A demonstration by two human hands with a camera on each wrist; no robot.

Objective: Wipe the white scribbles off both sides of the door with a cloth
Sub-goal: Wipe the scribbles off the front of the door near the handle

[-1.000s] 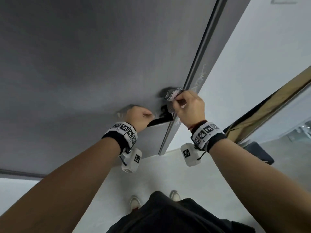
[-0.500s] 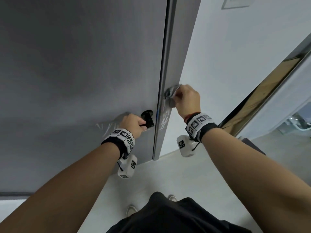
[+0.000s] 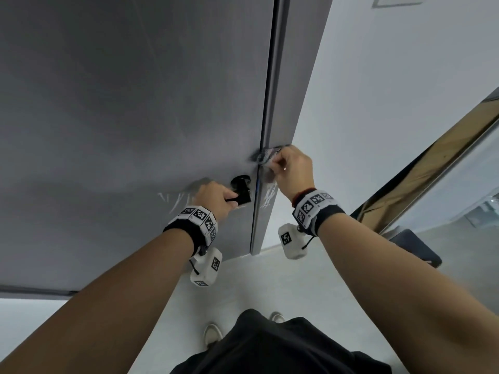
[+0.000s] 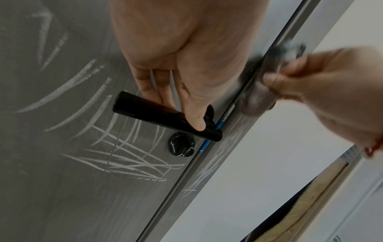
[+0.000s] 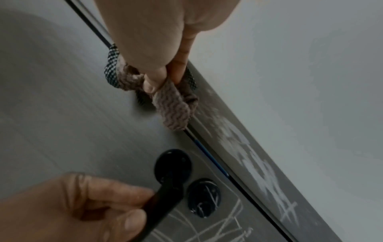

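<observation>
The grey door (image 3: 135,103) fills the left of the head view. White scribbles (image 3: 175,201) cross its face left of the black lever handle (image 3: 241,193). More scribbles (image 5: 259,172) run down the narrow grey strip right of the gap. My left hand (image 3: 229,197) grips the handle (image 4: 165,117), with fingers behind it and thumb on top. My right hand (image 3: 275,163) pinches a bunched grey-brown cloth (image 5: 174,104) between thumb and fingers. The hand presses the cloth (image 3: 266,155) against the gap and strip, just above the handle and the strip's scribbles.
A round black lock rosette (image 4: 182,145) sits below the handle. A white wall (image 3: 391,103) stands to the right of the door. A long wooden board (image 3: 432,163) leans at the far right, above a dark object (image 3: 415,247) on the pale floor (image 3: 243,287).
The head view has swung, so the door edge now runs nearly upright. My right hand still holds the cloth at that edge, above the scribbles. My left hand still grips the handle.
</observation>
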